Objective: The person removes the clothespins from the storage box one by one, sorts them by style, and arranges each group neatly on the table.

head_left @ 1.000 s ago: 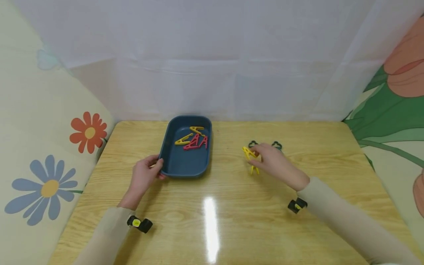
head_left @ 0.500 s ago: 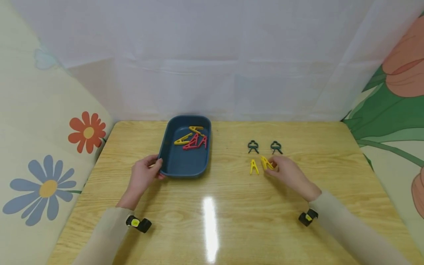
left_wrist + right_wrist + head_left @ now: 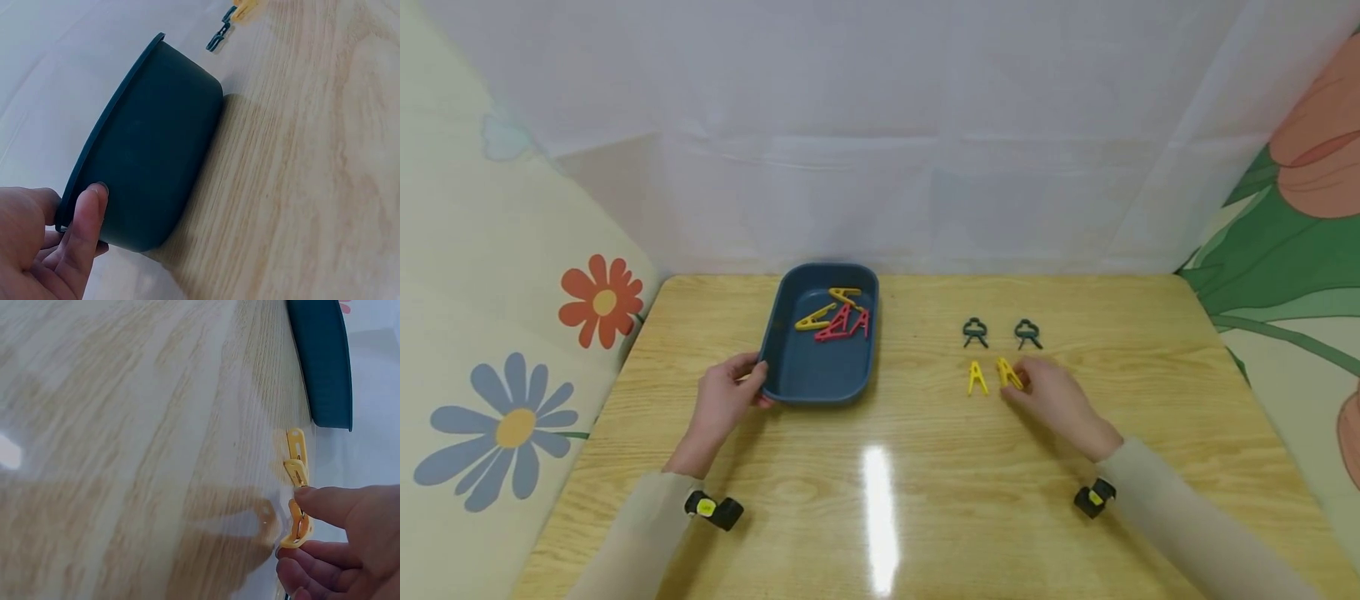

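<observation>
My left hand (image 3: 726,396) grips the near left corner of a dark blue plastic bin (image 3: 820,375), thumb over the rim and fingers outside, as the left wrist view also shows. Inside the bin lie yellow and red clips (image 3: 833,323) in a loose pile. On the right, my right hand (image 3: 1056,402) pinches a yellow clip (image 3: 1007,373) between thumb and fingers at the tabletop. Just left of it a second yellow clip (image 3: 976,377) lies with its legs toward me. Behind them sit two dark green clips, one on the left (image 3: 975,332) and one on the right (image 3: 1027,333).
The wooden table (image 3: 820,483) ends at a white cloth backdrop (image 3: 925,200) behind the bin. Flower-patterned cloth (image 3: 512,333) hangs at both sides. A bright light reflection (image 3: 878,517) falls on the near tabletop. Each wrist wears a small black camera.
My right hand has moved right and toward me with the yellow clip, away from the second yellow clip and the green ones, which now show fully. The left hand has stayed on the bin.
</observation>
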Available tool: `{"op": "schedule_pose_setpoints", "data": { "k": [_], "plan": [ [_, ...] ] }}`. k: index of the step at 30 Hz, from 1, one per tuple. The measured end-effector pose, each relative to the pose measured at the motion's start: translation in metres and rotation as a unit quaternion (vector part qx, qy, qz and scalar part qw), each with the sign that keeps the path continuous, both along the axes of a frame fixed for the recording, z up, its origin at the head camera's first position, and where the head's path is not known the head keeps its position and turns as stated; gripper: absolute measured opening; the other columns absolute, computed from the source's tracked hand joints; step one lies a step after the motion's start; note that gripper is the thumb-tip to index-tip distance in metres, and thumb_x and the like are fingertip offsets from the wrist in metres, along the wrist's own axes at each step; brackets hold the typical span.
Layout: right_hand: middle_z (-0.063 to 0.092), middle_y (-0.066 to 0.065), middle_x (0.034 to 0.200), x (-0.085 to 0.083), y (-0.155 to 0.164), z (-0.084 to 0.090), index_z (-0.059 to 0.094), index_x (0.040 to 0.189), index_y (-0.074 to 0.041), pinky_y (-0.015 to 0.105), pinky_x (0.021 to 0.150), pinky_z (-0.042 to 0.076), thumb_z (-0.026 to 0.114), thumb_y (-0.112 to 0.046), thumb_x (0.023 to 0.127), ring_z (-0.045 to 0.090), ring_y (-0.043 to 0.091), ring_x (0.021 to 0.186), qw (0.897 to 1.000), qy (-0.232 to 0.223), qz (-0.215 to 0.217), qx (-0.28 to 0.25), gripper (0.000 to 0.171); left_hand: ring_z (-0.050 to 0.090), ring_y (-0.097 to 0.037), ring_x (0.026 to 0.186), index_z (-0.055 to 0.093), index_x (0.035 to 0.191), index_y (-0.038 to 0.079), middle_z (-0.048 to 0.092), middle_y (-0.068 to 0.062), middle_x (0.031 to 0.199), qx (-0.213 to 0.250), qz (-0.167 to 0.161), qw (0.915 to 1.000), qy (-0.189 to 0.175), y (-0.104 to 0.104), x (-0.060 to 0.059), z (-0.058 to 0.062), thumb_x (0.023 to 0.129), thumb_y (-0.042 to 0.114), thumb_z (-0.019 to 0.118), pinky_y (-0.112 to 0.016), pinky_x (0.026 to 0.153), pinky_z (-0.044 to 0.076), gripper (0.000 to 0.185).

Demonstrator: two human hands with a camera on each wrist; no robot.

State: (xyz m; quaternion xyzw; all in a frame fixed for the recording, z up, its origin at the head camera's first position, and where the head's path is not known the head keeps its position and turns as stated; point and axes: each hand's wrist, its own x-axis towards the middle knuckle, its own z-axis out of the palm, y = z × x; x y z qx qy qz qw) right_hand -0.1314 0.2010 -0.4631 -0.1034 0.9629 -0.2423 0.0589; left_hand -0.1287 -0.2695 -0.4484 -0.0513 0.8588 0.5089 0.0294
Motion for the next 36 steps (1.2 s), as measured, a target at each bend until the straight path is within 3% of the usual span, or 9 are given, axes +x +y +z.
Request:
{"op": "schedule_pose_setpoints", "data": {
  "k": [12, 36],
  "plan": [
    [0.065, 0.009, 0.086, 0.005, 0.0055, -0.0014, 0.068, 0.108, 0.004, 0.035, 0.061, 0.054, 0.077, -0.021, 0.095, 0.058, 0.019, 0.071, 1.0, 0.011, -0.017, 0.013, 0.03, 0.07, -0.003, 0.061, 0.055, 0.139, -0.014, 0.064, -0.037, 0.128, 0.007, 0.004, 0.9999, 0.006, 0.0009, 0.006, 0.0001, 0.108, 0.011, 0.055, -0.022, 0.06, 0.062, 0.04],
    [0.062, 0.008, 0.083, 0.0082, 0.0083, -0.0056, 0.068, 0.106, 0.005, 0.034, 0.06, 0.051, 0.078, -0.022, 0.095, 0.056, 0.019, 0.07, 0.999, 0.02, -0.03, 0.007, 0.031, 0.07, -0.006, 0.062, 0.054, 0.141, -0.013, 0.063, -0.036, 0.13, 0.002, 0.007, 1.0, 0.002, -0.0005, 0.0068, 0.0001, 0.109, 0.017, 0.055, -0.022, 0.061, 0.062, 0.043]
  ]
}}
